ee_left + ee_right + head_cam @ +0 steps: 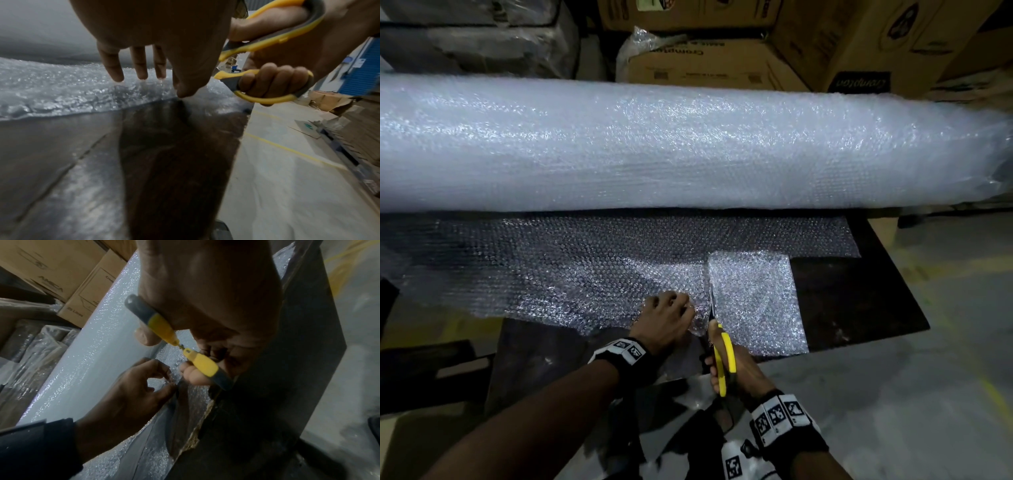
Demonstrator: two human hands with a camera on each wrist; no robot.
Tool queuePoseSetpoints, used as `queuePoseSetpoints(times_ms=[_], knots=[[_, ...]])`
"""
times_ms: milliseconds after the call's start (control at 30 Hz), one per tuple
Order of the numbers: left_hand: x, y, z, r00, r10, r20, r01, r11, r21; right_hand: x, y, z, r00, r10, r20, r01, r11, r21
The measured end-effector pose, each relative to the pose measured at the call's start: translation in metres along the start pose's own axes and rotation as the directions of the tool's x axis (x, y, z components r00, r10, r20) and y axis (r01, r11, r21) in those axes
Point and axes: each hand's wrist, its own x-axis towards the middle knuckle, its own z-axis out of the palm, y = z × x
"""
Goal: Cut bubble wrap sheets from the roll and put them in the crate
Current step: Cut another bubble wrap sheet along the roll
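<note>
A big bubble wrap roll [688, 144] lies across the far side of a dark table [859, 301]. Its loose sheet [571, 274] spreads toward me. A cut runs into the sheet from the near edge, with a bright strip [753, 301] to its right. My left hand [671, 311] pinches the sheet's near edge just left of the cut, fingertips [141, 74] on top. My right hand [732, 370] grips yellow scissors [724, 356], whose blades [711, 301] stand in the cut. The handles [203, 363] are apart. No crate is in view.
Cardboard boxes [705, 65] and wrapped bundles [476, 34] stand behind the roll. Grey floor with yellow lines [928, 377] lies to the right of the table. Flattened cartons [329, 100] lie on the floor farther right.
</note>
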Motion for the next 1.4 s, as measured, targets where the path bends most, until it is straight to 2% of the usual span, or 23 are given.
queuePoseSetpoints(times_ms=[167, 300, 433, 533, 633, 733, 900, 1167, 1400], knots=[[-0.001, 0.004, 0.001, 0.997, 0.049, -0.06, -0.048, 0.999, 0.02, -0.001, 0.004, 0.001, 0.997, -0.038, -0.07, 0.037, 0.999, -0.015], [-0.004, 0.005, -0.002, 0.999, 0.042, -0.026, -0.041, 0.999, 0.012, -0.001, 0.006, 0.0, 0.996, -0.049, -0.07, 0.047, 0.999, -0.023], [-0.007, 0.007, -0.004, 1.0, 0.027, 0.014, -0.027, 0.999, -0.017, 0.001, -0.004, -0.003, 0.999, 0.042, -0.015, -0.042, 0.999, 0.011], [-0.008, 0.01, -0.008, 0.999, 0.036, 0.032, -0.035, 0.999, -0.022, 0.005, -0.011, -0.005, 0.998, 0.063, 0.024, -0.063, 0.998, -0.001], [-0.009, 0.012, -0.014, 0.995, 0.036, 0.089, -0.032, 0.998, -0.05, 0.004, -0.014, -0.005, 0.998, 0.054, 0.035, -0.053, 0.999, -0.005], [-0.01, 0.012, -0.018, 0.991, 0.043, 0.123, -0.035, 0.997, -0.066, 0.0, -0.012, -0.001, 1.0, 0.0, -0.014, 0.0, 1.0, -0.009], [-0.011, 0.011, -0.013, 0.992, 0.049, 0.113, -0.044, 0.998, -0.045, -0.001, -0.008, 0.003, 0.993, -0.084, -0.078, 0.081, 0.996, -0.033], [-0.013, 0.014, -0.014, 0.995, 0.061, 0.073, -0.061, 0.998, 0.007, -0.004, -0.019, -0.005, 1.0, 0.025, -0.005, -0.026, 0.997, -0.071], [-0.014, 0.013, -0.009, 0.997, 0.073, 0.018, -0.074, 0.997, 0.039, -0.003, -0.027, -0.007, 0.999, -0.041, -0.034, 0.038, 0.997, -0.07]])
